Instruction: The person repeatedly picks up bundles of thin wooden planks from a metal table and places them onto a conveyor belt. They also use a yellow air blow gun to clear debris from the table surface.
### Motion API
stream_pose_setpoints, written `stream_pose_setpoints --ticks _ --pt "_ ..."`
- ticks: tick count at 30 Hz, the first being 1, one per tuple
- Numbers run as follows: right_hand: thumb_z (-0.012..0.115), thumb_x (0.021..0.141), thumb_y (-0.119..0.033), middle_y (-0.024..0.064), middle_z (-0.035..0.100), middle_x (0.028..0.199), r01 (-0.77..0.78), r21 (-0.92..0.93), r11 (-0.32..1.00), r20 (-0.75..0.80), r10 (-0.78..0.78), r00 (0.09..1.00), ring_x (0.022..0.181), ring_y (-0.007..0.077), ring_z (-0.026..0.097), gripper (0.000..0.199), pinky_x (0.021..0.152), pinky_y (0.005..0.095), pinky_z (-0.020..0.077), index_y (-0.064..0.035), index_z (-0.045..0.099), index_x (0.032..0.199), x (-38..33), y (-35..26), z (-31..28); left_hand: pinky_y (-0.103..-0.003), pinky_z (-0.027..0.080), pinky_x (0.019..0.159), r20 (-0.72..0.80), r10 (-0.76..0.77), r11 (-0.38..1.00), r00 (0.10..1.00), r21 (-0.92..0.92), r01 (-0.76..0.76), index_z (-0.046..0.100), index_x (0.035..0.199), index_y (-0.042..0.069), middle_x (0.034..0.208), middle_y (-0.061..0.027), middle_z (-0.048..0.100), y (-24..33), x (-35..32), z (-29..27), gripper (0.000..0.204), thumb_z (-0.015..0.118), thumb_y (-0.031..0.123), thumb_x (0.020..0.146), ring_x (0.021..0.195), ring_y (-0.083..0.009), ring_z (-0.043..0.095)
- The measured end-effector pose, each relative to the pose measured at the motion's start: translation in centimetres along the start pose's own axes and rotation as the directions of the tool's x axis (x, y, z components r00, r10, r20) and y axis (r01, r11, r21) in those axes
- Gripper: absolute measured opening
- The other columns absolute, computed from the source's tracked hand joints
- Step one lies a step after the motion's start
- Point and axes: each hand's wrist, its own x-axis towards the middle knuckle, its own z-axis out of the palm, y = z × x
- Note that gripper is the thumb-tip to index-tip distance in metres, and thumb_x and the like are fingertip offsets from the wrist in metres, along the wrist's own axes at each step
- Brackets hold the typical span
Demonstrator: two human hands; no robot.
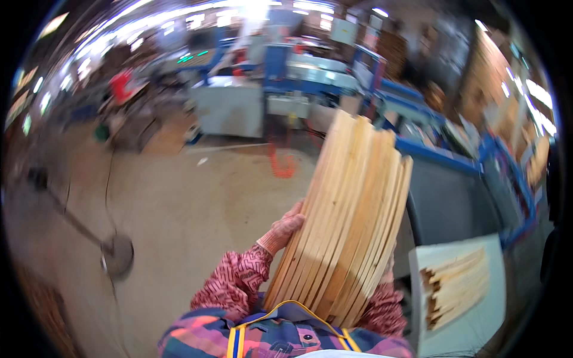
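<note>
A thick bundle of pale wooden slats [346,221] is held upright and slightly tilted against my front, its slats packed side by side on edge. My left hand [286,227], in a pinkish glove, presses on the bundle's left side; its fingertips pass out of sight behind the wood. Only a sliver of my right hand [389,273] shows at the bundle's right side, the rest being hidden by the slats. Both patterned red sleeves reach around the load from below.
To the right, a pale table [494,292] carries another pile of slats [458,287]. A dark machine bed with a blue frame [444,156] stands ahead right. A blue and grey machine [230,110] is farther ahead. A round-based stand [118,256] with cables is on the left floor.
</note>
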Motion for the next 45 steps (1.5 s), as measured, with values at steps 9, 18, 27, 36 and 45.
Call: stream_pose_setpoints --ticks 9,18,27,36,45 --pt "0.051 0.097 -0.037 0.0116 0.064 0.110 -0.096 0.208 0.973 -0.225 0.144 0.964 0.092 0.0215 0.066 0.044 0.080 0.0349 0.0568 -0.0061 0.050 0.128 -7.3 -1.3 -4.8 -0.033 0.048 0.095 0.357 -0.265 0.725 0.896 -0.539 0.429 0.034 0.146 0.012 0.134 -0.0040 0.052 -3.6 1.4 1.4 0.068 0.055 0.047 0.092 0.115 -0.0173 0.055" --pt "0.052 0.096 -0.039 0.0114 0.064 0.109 -0.058 0.374 0.925 -0.434 0.230 0.871 0.091 0.0212 0.066 0.045 0.080 0.0352 0.0568 -0.0065 0.052 0.127 -13.0 -0.4 -7.8 -0.029 0.036 0.107 0.666 0.007 0.824 0.746 -0.426 0.373 0.026 0.149 0.007 0.145 -0.0055 0.041 -5.2 8.1 7.8 0.058 0.044 0.033 0.100 0.130 -0.0169 0.043" --pt "0.053 0.096 -0.041 0.0113 0.065 0.109 -0.122 0.508 0.853 -0.560 0.435 0.705 0.091 0.0209 0.066 0.046 0.080 0.0355 0.0567 -0.0069 0.053 0.126 -12.3 -3.2 -10.0 -0.029 0.040 0.101 0.808 -0.280 0.422 0.519 -0.382 0.822 0.032 0.146 0.007 0.139 -0.0067 0.047 -9.7 16.2 18.9 0.063 0.053 0.038 0.096 0.122 -0.0146 0.048" --pt "0.050 0.097 -0.045 0.0089 0.065 0.112 0.060 0.718 0.693 -0.549 0.511 0.662 0.094 0.0189 0.065 0.050 0.084 0.0329 0.0550 -0.0050 0.056 0.127 -7.0 -2.3 -9.6 -0.025 0.048 0.092 0.539 -0.186 0.843 0.822 -0.342 0.415 0.056 0.124 0.002 0.118 -0.0059 0.064 -14.0 22.8 21.1 0.035 0.061 0.020 0.094 0.106 -0.0153 0.061" --pt "0.050 0.097 -0.029 0.0196 0.064 0.106 -0.616 -0.255 0.745 -0.772 0.227 0.594 0.099 0.0324 0.064 0.041 0.079 0.0388 0.0532 -0.0042 0.043 0.128 2.3 -2.5 -5.8 -0.029 0.044 0.092 0.743 -0.085 0.996 0.664 0.088 0.028 0.060 0.122 0.004 0.113 -0.0067 0.064 -9.9 34.8 13.9 0.036 0.063 0.024 0.092 0.105 -0.0164 0.058"
